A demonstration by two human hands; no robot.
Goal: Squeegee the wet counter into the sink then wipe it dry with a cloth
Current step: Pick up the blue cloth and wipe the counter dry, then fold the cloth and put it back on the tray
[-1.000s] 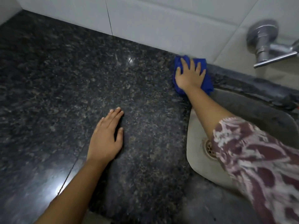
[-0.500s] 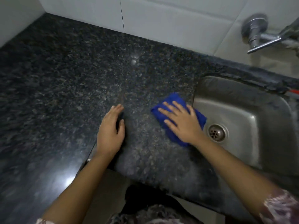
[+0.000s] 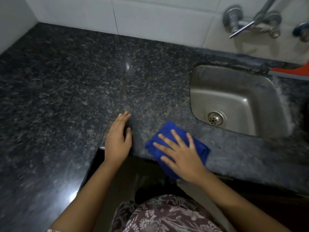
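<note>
The right hand pressed flat on the blue cloth near the sink; the left hand lay flat on the counter beside it.

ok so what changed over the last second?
The right hand swept the blue cloth from the back wall beside the sink toward the person, to the front edge of the counter, where the cloth now partly overhangs. Fingers flat on it throughout; nothing taken up or let go. The left hand stayed flat on the counter.
</note>
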